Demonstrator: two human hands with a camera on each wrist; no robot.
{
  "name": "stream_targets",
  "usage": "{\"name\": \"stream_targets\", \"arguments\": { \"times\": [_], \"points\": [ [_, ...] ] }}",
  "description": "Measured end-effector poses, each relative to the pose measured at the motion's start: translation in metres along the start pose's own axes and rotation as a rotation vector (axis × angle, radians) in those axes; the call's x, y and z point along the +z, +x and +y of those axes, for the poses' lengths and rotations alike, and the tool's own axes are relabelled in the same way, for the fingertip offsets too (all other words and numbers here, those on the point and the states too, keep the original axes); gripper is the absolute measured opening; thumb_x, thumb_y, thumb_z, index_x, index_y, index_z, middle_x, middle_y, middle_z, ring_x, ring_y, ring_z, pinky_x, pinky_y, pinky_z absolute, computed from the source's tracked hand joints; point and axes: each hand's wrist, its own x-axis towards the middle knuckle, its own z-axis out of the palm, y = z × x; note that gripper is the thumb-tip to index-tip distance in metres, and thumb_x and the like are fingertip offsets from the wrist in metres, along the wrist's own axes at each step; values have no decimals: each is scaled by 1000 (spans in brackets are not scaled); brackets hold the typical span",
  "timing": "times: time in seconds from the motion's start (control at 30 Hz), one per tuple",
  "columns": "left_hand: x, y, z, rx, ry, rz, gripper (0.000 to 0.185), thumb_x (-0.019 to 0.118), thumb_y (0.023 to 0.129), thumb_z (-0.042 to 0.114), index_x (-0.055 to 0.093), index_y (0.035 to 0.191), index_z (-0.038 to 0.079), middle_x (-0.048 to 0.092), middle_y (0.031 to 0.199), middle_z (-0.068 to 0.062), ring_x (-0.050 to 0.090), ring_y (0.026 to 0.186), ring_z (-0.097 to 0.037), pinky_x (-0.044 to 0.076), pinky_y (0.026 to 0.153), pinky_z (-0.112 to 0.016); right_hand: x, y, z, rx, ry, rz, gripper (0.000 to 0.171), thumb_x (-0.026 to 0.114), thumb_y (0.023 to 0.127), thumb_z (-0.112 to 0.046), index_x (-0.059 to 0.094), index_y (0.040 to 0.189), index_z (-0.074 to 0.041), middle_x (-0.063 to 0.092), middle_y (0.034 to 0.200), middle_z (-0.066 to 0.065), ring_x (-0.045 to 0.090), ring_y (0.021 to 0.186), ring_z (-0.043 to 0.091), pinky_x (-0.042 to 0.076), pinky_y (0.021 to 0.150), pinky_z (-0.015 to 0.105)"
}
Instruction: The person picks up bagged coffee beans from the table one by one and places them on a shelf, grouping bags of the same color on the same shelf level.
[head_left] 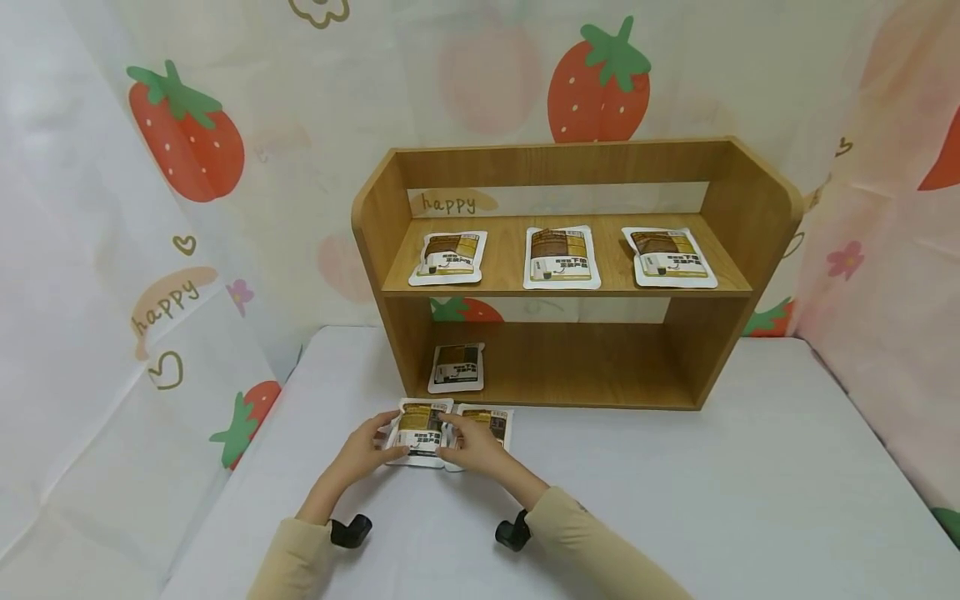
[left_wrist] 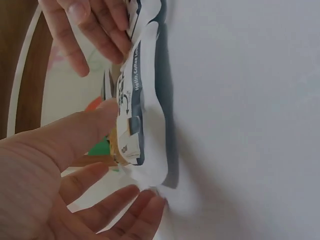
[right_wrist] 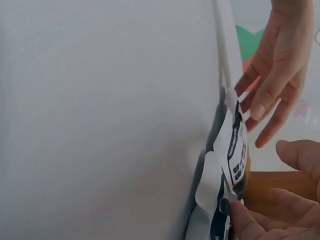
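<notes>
Two white and brown coffee pouches lie on the white table (head_left: 675, 500) in front of a wooden shelf unit (head_left: 750, 217). The left pouch (head_left: 422, 429) overlaps the right pouch (head_left: 495, 421). My left hand (head_left: 390, 437) grips the left pouch's left edge; in the left wrist view the thumb (left_wrist: 85, 130) lies on top of the pouch (left_wrist: 145, 100) and the fingers curl below it. My right hand (head_left: 450, 437) pinches the same pouch's right edge; the right wrist view shows its thumb (right_wrist: 245, 220) touching the pouch (right_wrist: 235, 145). The pouch looks slightly raised off the table.
The upper shelf board (head_left: 510, 275) carries three more pouches lying flat in a row. A single pouch (head_left: 457, 367) lies at the left of the lower shelf. A strawberry-print curtain (head_left: 187, 133) hangs behind and at both sides. A black camera is strapped on each wrist.
</notes>
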Motion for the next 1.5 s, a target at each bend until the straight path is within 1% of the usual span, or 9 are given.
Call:
{"name": "stream_targets", "arguments": {
  "times": [0.1, 0.23, 0.33, 0.5, 0.73, 0.87, 0.97, 1.23, 1.5],
  "points": [
    [2, 0, -4, -3, -25, -7, 65, 74, 78, 15, 45, 135, 2, 49, 129, -25, 56, 102, -34, 50, 84, -43, 2, 1, -2, 7, 6, -5, 57, 67, 84, -19, 46, 135, -5, 60, 92, 16, 47, 61, 13, 38, 52, 23],
    [4, 2, -6, 2, -42, 3, 65, 76, 75, 10, 47, 133, 1, 52, 126, -23, 58, 98, -30, 51, 81, -40, 5, 3, -2, 17, -8, 6, 56, 68, 83, -17, 47, 134, -4, 55, 79, 8, 39, 55, 9, 34, 48, 20],
    [5, 2, -5, 9, -34, 15, 63, 75, 74, 8, 49, 131, 0, 54, 124, -22, 58, 96, -28, 51, 78, -38, 6, 4, -2, 31, -37, 24, 56, 68, 82, -17, 49, 133, -4, 60, 88, 11, 46, 63, 10, 40, 52, 22],
    [8, 1, -6, 1, -20, 35, 60, 74, 74, 5, 51, 129, -1, 55, 121, -23, 59, 95, -30, 51, 78, -39, 7, 4, -6, 37, -62, 25, 54, 68, 81, -17, 51, 131, -4, 63, 107, 18, 59, 85, 24, 50, 65, 31],
    [10, 0, -5, -6, -12, 50, 57, 72, 76, 4, 52, 128, -2, 58, 116, -22, 59, 95, -31, 51, 78, -40, 10, 4, -8, 34, -93, 6, 52, 68, 82, -16, 52, 130, -4, 62, 111, 15, 56, 85, 21, 48, 68, 30],
    [9, 0, -2, -7, -8, 48, 56, 72, 77, 3, 51, 129, -2, 58, 115, -22, 59, 95, -30, 51, 79, -40, 11, 4, -9, 20, -97, 19, 51, 68, 82, -16, 53, 129, -4, 60, 121, 15, 57, 104, 28, 49, 85, 39],
    [7, -1, -1, -11, -7, 46, 57, 72, 76, 4, 51, 129, -2, 58, 116, -23, 60, 95, -31, 51, 80, -41, 11, 3, -10, 9, -89, 29, 50, 68, 82, -14, 54, 128, -4, 55, 129, 15, 50, 119, 32, 43, 96, 45],
    [4, -3, 0, -22, -3, 53, 58, 74, 76, 6, 52, 129, -1, 59, 116, -21, 60, 90, -26, 53, 74, -36, 15, 3, -9, -21, -100, 47, 51, 71, 80, -13, 54, 128, -6, 56, 125, 15, 55, 105, 29, 49, 83, 38],
    [4, -6, 3, 34, -19, 103, 61, 78, 70, 4, 54, 126, -4, 58, 111, -21, 61, 87, -27, 53, 73, -35, 16, 2, -6, -9, -68, 105, 53, 71, 78, -10, 54, 128, -6, 54, 118, 14, 55, 86, 19, 46, 68, 22]
  ]
}}
